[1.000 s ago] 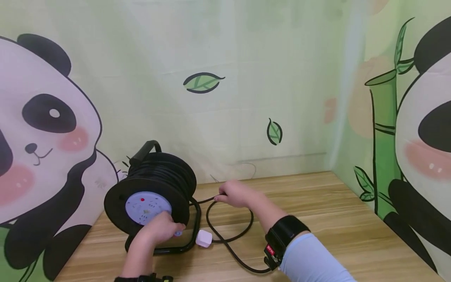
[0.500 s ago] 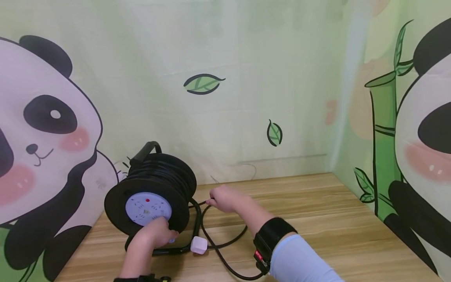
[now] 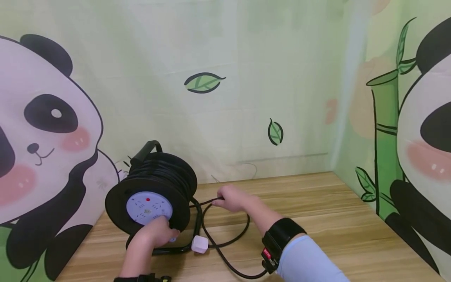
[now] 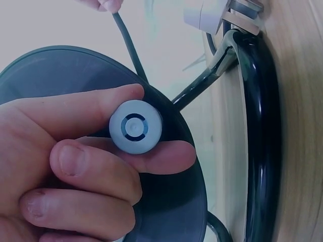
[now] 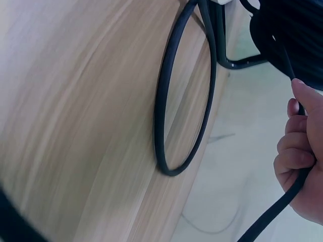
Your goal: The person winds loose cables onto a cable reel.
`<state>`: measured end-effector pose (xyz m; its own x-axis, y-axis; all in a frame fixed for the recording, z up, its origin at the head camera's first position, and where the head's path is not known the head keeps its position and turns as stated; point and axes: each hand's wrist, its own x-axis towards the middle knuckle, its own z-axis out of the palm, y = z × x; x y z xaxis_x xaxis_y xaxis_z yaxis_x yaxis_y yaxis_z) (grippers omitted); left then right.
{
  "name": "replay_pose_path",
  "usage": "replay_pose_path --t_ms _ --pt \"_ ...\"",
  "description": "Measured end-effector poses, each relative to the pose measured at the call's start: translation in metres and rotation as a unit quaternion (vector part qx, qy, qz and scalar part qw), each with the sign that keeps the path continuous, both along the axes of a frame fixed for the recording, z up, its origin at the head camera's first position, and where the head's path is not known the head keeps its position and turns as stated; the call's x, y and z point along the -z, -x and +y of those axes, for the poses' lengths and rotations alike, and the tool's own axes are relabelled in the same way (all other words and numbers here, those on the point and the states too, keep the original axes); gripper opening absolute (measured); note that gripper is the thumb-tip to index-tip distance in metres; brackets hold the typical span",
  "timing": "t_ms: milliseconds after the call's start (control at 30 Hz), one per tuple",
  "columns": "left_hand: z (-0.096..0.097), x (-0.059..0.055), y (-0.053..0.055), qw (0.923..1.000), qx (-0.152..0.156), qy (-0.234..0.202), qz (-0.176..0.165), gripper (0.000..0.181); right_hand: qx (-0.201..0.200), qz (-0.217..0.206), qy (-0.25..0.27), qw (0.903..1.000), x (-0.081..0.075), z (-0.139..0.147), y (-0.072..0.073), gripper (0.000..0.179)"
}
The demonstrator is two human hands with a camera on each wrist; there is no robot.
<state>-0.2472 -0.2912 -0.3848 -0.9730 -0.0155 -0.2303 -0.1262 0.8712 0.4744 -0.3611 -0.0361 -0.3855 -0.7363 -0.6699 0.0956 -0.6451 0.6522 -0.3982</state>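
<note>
A black cable reel point(image 3: 151, 188) stands on the wooden table at left, wound with black cable and faced with a round pale socket panel point(image 3: 148, 205). My left hand point(image 3: 153, 237) pinches the reel's small grey crank knob point(image 4: 135, 127) between thumb and forefinger, at the lower right of the drum. To the right of the reel, my right hand point(image 3: 232, 198) grips the black cable point(image 5: 270, 214), fingers curled round it. From there the cable runs taut to the drum. Its loose end forms a loop on the table and finishes in a white plug point(image 3: 200, 244) beside the reel's stand.
The reel's tubular black stand point(image 4: 262, 136) rests on the table point(image 3: 303, 219). A carrying handle point(image 3: 144, 150) rises above the drum. Behind the table hangs a printed cloth backdrop point(image 3: 229, 102) with pandas, leaves and bamboo. Each wrist wears a black strap point(image 3: 283, 239).
The socket panel has turned slightly, its red button shifting right. My left hand has moved a little down and left with the knob. The white plug slid left; my right hand went left, then partly back.
</note>
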Motion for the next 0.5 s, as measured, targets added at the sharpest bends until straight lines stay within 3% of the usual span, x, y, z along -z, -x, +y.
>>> replay_pose_path --t_ms 133,500 --pt "0.003 -0.001 0.001 1.0 0.003 0.0 0.004 0.056 0.014 -0.025 0.015 0.9995 0.0 0.023 0.005 0.039" --pt "-0.002 -0.001 0.001 0.9998 0.018 0.012 0.002 0.059 0.078 -0.035 0.027 0.996 -0.01 0.109 0.021 0.046"
